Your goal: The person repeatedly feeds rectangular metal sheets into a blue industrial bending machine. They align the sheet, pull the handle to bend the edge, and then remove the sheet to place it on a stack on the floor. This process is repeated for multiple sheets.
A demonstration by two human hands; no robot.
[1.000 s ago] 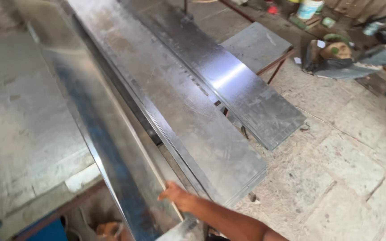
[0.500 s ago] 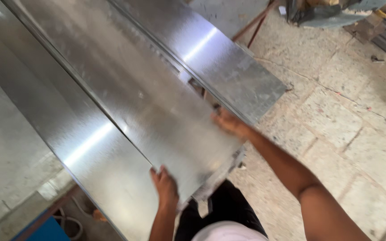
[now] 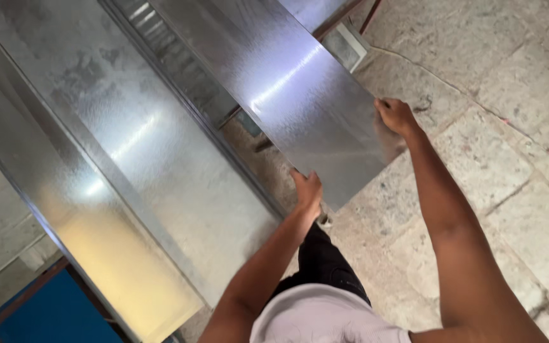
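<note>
Toward 12 o'clock from my chest, my 2 hands, left hand [image 3: 307,189] and right hand [image 3: 396,116], pinch the near corners of the shiny metal sheet [image 3: 287,82] held over the stone floor [image 3: 509,159], mid-carry; steadying it level seems needed next.

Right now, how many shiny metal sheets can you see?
3, maybe more hidden. One sheet is gripped at its near edge by the left hand and right hand. A wide sheet lies left of it. A folded strip runs along the far left.
</note>
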